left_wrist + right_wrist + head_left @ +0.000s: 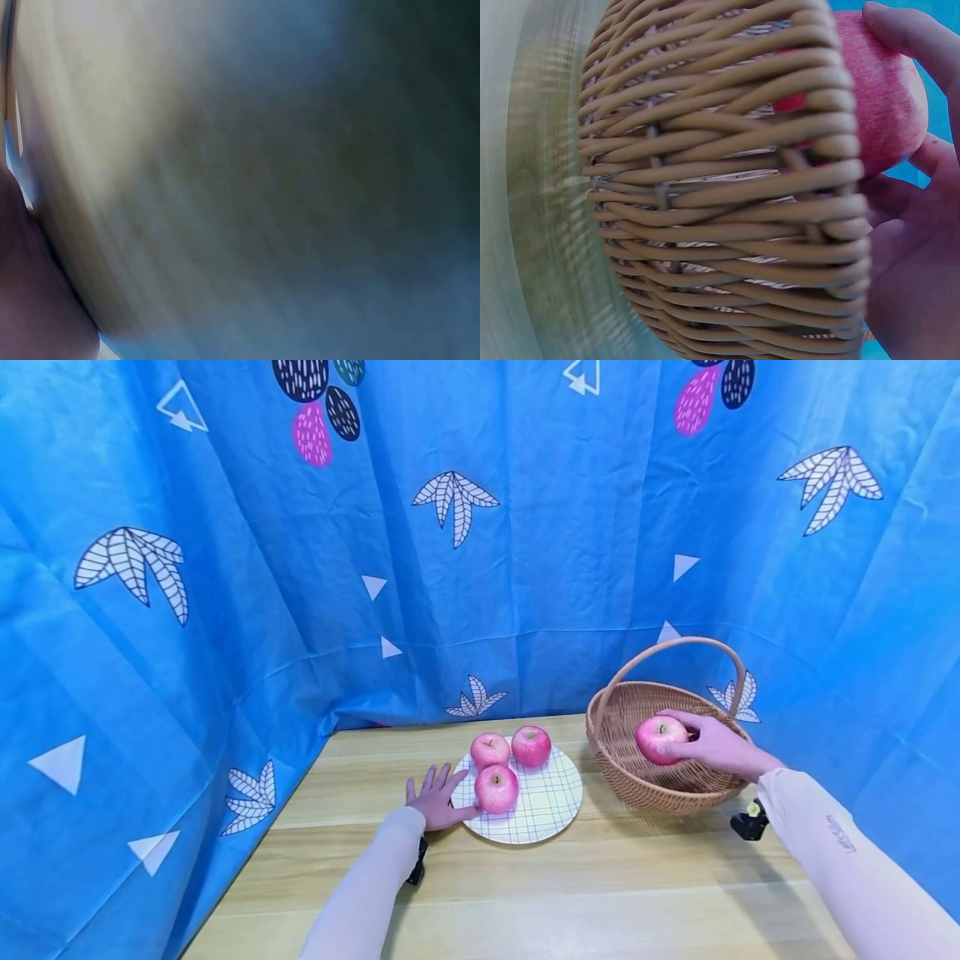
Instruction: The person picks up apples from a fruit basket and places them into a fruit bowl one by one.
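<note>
My right hand [708, 743] grips a red apple [660, 740] over the mouth of the brown wicker basket [622, 768]. In the right wrist view the apple [889, 97] shows past the basket's woven rim [832, 187], with thumb and fingers round it. At the left side of a round checked plate [551, 806] my left hand [438, 797] lies with its fingers spread, the thumb close to the nearest apple [497, 788]. Behind that one on the plate are two more apples, one at the left [490, 750] and one at the right [531, 746].
The basket's arched handle [675, 642] rises above its rim. Plate and basket stand on a light wooden table [600, 910], blurred in the left wrist view. A blue patterned cloth [480, 585] hangs behind and at both sides.
</note>
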Demonstrator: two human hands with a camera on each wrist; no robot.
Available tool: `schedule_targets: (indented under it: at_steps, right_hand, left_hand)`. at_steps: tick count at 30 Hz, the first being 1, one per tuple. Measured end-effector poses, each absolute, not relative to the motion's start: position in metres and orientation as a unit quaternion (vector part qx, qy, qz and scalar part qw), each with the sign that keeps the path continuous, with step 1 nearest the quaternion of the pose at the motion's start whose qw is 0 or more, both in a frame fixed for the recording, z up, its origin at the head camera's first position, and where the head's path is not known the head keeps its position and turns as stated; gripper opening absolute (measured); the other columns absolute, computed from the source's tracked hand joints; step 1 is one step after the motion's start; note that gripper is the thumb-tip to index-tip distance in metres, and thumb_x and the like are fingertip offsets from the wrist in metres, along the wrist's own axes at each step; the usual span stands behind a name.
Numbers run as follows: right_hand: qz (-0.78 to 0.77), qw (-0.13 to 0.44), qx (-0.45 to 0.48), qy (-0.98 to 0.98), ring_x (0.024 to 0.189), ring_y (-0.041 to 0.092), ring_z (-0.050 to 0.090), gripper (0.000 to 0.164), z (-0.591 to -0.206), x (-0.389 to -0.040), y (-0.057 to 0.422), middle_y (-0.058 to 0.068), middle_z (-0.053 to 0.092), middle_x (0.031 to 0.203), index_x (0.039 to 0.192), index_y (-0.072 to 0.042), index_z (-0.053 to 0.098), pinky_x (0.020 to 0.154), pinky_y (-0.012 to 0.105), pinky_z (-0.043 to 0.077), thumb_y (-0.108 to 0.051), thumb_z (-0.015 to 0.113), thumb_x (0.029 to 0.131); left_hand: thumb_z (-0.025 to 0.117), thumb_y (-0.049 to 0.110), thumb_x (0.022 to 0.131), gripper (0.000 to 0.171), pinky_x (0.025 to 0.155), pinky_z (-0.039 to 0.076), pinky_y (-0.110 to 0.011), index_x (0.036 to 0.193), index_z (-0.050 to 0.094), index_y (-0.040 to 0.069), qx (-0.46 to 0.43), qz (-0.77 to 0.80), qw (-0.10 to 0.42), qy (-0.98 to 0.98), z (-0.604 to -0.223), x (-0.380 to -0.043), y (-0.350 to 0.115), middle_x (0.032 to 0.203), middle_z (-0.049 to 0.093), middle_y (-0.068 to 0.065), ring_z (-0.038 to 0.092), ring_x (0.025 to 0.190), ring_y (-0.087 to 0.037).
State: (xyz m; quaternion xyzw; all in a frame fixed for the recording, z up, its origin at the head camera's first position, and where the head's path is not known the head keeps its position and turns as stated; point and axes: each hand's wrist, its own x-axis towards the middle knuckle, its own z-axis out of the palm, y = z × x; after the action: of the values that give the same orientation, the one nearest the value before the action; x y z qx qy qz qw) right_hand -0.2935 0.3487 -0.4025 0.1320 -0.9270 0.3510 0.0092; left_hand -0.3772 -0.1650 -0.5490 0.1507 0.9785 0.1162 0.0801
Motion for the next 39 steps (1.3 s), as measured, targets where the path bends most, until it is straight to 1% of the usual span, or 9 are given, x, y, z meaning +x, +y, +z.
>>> schedule_targets:
  at_steps: [6, 12, 17, 22, 29, 34, 39]
  right_hand:
    - [0.334, 0.019, 0.126, -0.934, 0.112, 0.028, 0.061, 0.073, -0.392, -0.287, 0.344, 0.017, 0.066, 0.126, 0.152, -0.014, 0.043, 0.088, 0.036, 0.051, -0.045, 0.072, 0.092]
    - [0.336, 0.016, 0.135, -0.932, 0.112, 0.028, 0.061, 0.072, -0.383, -0.280, 0.339, 0.016, 0.066, 0.125, 0.152, -0.013, 0.043, 0.087, 0.038, 0.052, -0.043, 0.072, 0.093]
    - [0.340, 0.018, 0.142, -0.929, 0.112, 0.025, 0.062, 0.071, -0.378, -0.276, 0.335, 0.014, 0.067, 0.124, 0.152, -0.012, 0.044, 0.087, 0.032, 0.052, -0.040, 0.073, 0.093]
    - [0.345, 0.012, 0.154, -0.926, 0.112, 0.025, 0.062, 0.068, -0.374, -0.272, 0.333, 0.013, 0.067, 0.125, 0.150, -0.013, 0.046, 0.086, 0.028, 0.053, -0.039, 0.073, 0.093]
    - [0.340, 0.016, 0.164, -0.926, 0.108, 0.022, 0.062, 0.066, -0.373, -0.269, 0.331, 0.010, 0.067, 0.122, 0.149, -0.017, 0.047, 0.085, 0.031, 0.054, -0.038, 0.074, 0.092]
    - [0.336, 0.021, 0.170, -0.926, 0.108, 0.022, 0.063, 0.067, -0.372, -0.267, 0.328, 0.011, 0.067, 0.123, 0.149, -0.018, 0.048, 0.085, 0.033, 0.054, -0.038, 0.075, 0.091]
    - [0.351, 0.022, 0.183, -0.918, 0.106, 0.019, 0.063, 0.065, -0.370, -0.265, 0.324, 0.011, 0.067, 0.121, 0.148, -0.017, 0.049, 0.084, 0.029, 0.055, -0.034, 0.075, 0.091]
  left_hand:
    - [0.040, 0.097, 0.072, 0.105, 0.118, -0.006, -0.070, 0.160, 0.019, 0.043, 0.153, 0.122, 0.082, 0.977, -0.545, -0.373, -0.165, 0.171, 0.007, -0.002, -0.004, 0.157, -0.033]
    - [0.040, 0.097, 0.072, 0.105, 0.118, -0.005, -0.070, 0.160, 0.019, 0.043, 0.152, 0.120, 0.082, 0.978, -0.545, -0.373, -0.165, 0.171, 0.007, -0.002, -0.003, 0.157, -0.033]
    - [0.039, 0.097, 0.072, 0.105, 0.118, -0.004, -0.070, 0.160, 0.019, 0.044, 0.151, 0.114, 0.076, 0.979, -0.548, -0.376, -0.165, 0.171, 0.008, -0.001, -0.002, 0.157, -0.033]
    - [0.039, 0.098, 0.071, 0.106, 0.118, -0.005, -0.070, 0.160, 0.018, 0.044, 0.150, 0.111, 0.076, 0.979, -0.552, -0.379, -0.165, 0.171, 0.007, -0.001, -0.003, 0.157, -0.032]
    - [0.037, 0.098, 0.071, 0.106, 0.118, -0.006, -0.070, 0.160, 0.017, 0.044, 0.150, 0.109, 0.076, 0.980, -0.552, -0.380, -0.166, 0.171, 0.006, -0.001, -0.004, 0.157, -0.032]
    - [0.037, 0.098, 0.071, 0.106, 0.118, -0.006, -0.070, 0.160, 0.018, 0.044, 0.150, 0.111, 0.079, 0.979, -0.552, -0.380, -0.166, 0.171, 0.006, -0.001, -0.004, 0.157, -0.032]
    - [0.037, 0.098, 0.072, 0.105, 0.118, -0.006, -0.070, 0.160, 0.018, 0.044, 0.153, 0.113, 0.079, 0.979, -0.550, -0.380, -0.166, 0.171, 0.006, -0.001, -0.004, 0.157, -0.032]
